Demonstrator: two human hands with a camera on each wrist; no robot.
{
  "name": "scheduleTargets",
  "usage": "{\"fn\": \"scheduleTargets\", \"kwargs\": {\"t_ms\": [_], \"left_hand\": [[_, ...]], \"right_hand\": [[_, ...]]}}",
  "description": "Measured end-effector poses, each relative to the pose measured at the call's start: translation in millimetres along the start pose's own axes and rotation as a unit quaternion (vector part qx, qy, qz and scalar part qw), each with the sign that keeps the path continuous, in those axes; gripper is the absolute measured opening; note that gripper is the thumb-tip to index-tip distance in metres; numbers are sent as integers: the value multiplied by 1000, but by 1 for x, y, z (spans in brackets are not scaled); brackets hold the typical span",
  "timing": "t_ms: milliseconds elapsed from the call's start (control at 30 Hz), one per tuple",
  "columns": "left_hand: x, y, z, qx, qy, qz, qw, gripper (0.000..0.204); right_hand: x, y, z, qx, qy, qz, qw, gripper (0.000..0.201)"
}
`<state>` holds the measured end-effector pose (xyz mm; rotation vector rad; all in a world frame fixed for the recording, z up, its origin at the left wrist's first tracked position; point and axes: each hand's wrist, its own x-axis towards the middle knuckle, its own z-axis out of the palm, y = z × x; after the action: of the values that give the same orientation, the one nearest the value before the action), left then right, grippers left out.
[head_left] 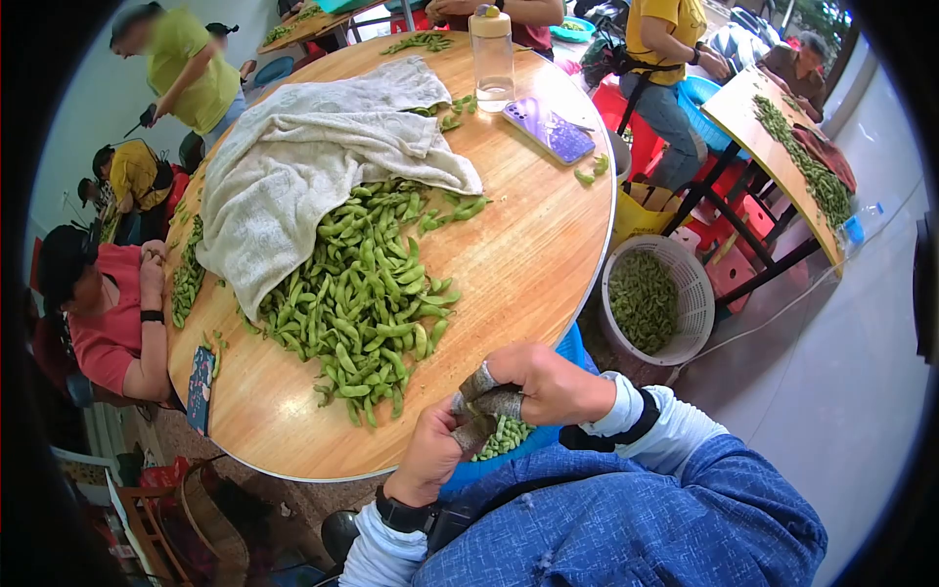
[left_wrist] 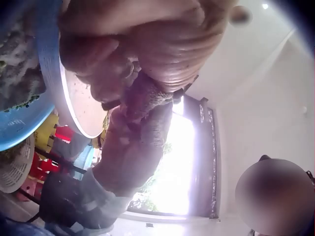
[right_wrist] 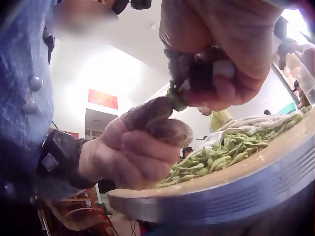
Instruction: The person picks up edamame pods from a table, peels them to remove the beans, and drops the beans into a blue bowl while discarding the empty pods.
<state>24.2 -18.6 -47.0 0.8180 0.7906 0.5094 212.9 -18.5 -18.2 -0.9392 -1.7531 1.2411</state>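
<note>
My left hand point(head_left: 428, 452) and right hand point(head_left: 553, 383) meet at the table's near edge, thumbs and fingers wrapped in grey coverings. In the right wrist view a small green soybean pod point(right_wrist: 177, 101) is pinched between the fingertips of both hands; in the head view the fingers hide it. Below the hands, a blue basin point(head_left: 573, 348) contains shelled green beans point(head_left: 507, 436). A heap of soybean pods point(head_left: 362, 284) lies on the round wooden table point(head_left: 528, 225), partly under a pale towel point(head_left: 293, 147).
A bottle point(head_left: 493, 64) and a purple phone point(head_left: 550, 129) stand and lie at the table's far side, another phone point(head_left: 200, 391) at its left edge. A white basket point(head_left: 699, 303) of pods is on the floor to the right. Other people sit and stand around.
</note>
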Motion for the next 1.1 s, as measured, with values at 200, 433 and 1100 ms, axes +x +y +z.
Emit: {"fn": "scheduleTargets", "kwargs": {"t_ms": [200,433,1100], "left_hand": [[-2,4,3,-57,37,50,996,11],[2,-3,-3,137,85,67,985,10],[5,-11,-3,169,114,194,960,13]], "right_hand": [[-3,11,6,221,70,94,968,15],[-12,9,23,106,133,83,982,15],[-11,7,25,160,158,92,970,15]]}}
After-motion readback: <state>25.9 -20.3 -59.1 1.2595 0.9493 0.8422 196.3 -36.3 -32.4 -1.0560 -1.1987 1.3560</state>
